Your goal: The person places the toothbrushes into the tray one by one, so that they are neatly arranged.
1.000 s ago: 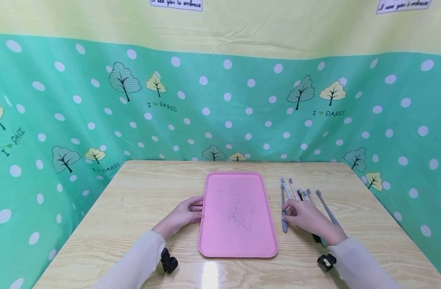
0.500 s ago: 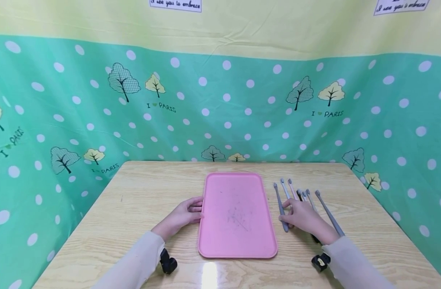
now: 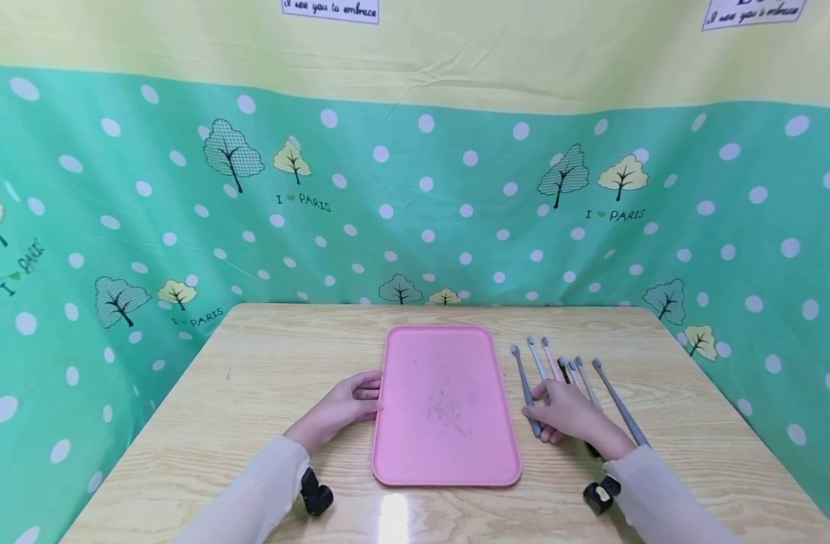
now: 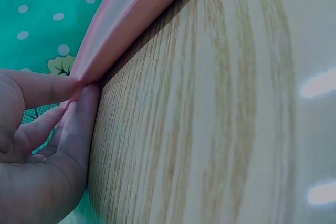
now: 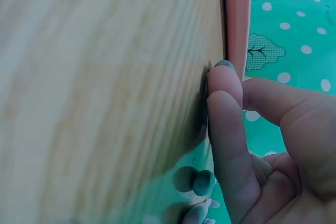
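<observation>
A flat pink tray (image 3: 445,404) lies on the wooden table in the head view. My left hand (image 3: 343,408) is at its left edge, and in the left wrist view thumb and fingers (image 4: 86,103) meet at the tray's rim. Just off the tray's right side, my right hand (image 3: 567,412) pinches a grey toothbrush (image 3: 523,378) near the lower handle, its head pointing away from me and tilted slightly left. Only the toothbrush's rounded handle end (image 5: 224,64) pokes out past the fingertips in the right wrist view; the rest is hidden.
Right of the held brush lie several more toothbrushes, among them a light blue one (image 3: 537,359), a pink one (image 3: 550,359) and another grey one (image 3: 618,404). My right hand covers some of their handles. A dotted green cloth (image 3: 428,196) hangs behind the table (image 3: 292,340).
The right hand has shifted slightly left, and the grey toothbrush's head has swung left toward the tray, away from the other brushes. The left hand and the tray have stayed put.
</observation>
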The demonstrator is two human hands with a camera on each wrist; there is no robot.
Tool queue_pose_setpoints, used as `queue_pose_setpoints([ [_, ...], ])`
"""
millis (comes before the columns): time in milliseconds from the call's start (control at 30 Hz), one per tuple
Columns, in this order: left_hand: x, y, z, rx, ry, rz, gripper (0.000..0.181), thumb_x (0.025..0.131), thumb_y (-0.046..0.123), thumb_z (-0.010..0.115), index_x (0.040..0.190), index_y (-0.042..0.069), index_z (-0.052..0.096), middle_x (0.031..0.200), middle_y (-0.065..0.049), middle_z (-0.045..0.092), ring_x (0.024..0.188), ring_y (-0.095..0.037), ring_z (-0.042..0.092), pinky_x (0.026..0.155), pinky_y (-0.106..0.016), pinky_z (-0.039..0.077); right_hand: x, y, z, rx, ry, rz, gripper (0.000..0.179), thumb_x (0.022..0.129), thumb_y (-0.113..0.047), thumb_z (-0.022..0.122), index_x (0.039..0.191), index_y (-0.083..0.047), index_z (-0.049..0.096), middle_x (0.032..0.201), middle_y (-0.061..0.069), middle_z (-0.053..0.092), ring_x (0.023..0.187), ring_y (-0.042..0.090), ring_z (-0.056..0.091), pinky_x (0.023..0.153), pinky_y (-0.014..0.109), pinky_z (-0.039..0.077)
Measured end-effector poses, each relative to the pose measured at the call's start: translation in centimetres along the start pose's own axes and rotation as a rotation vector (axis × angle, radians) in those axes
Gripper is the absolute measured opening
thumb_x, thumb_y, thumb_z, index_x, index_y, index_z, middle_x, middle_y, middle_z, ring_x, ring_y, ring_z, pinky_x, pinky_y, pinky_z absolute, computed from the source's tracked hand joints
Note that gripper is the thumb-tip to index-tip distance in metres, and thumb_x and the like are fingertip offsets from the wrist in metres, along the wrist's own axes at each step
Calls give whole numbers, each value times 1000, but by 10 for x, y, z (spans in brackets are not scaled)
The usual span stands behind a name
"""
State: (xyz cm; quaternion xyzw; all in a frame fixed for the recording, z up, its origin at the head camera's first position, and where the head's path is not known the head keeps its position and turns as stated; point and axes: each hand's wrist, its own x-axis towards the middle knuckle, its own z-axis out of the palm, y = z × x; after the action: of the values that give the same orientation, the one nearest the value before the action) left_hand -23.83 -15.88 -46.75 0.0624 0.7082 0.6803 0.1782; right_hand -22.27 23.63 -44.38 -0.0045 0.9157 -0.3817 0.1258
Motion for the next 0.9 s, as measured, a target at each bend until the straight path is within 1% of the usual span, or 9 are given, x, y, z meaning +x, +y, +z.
queue_pose_setpoints([
  [233, 1, 0, 1, 0, 13, -4, 66, 91, -10, 61, 150, -9, 33, 140, -28, 44, 123, -34, 53, 96, -39, 57, -1, -2, -2, -7, -28, -18, 39, 92, -15, 70, 121, 7, 55, 60, 9, 62, 48, 20, 63, 46, 32, 60],
  [433, 3, 0, 4, 16, 56, -31, 66, 89, -10, 63, 150, -6, 37, 138, -24, 48, 120, -31, 56, 94, -37, 58, 3, -8, -4, 33, -33, -76, 37, 93, -15, 70, 119, 7, 54, 61, 9, 62, 49, 20, 62, 47, 33, 60],
  [633, 2, 0, 3, 7, 38, -18, 66, 90, -10, 62, 150, -7, 35, 140, -27, 46, 121, -32, 54, 95, -39, 57, 7, -21, -4, 57, -54, -100, 37, 95, -19, 69, 120, 5, 55, 63, 10, 63, 51, 19, 63, 48, 33, 60],
  [767, 3, 0, 5, 18, 60, -33, 66, 89, -10, 63, 150, -5, 38, 138, -24, 48, 119, -31, 56, 94, -38, 58, 10, -32, -1, 79, -91, -138, 38, 96, -19, 68, 121, 6, 54, 64, 10, 64, 51, 18, 63, 49, 33, 60],
  [900, 4, 0, 5, 22, 73, -40, 65, 89, -10, 63, 149, -4, 39, 137, -23, 49, 119, -31, 56, 93, -37, 58, 15, -44, 7, 132, -133, -168, 37, 96, -17, 68, 120, 7, 53, 66, 10, 65, 52, 17, 63, 50, 34, 61],
])
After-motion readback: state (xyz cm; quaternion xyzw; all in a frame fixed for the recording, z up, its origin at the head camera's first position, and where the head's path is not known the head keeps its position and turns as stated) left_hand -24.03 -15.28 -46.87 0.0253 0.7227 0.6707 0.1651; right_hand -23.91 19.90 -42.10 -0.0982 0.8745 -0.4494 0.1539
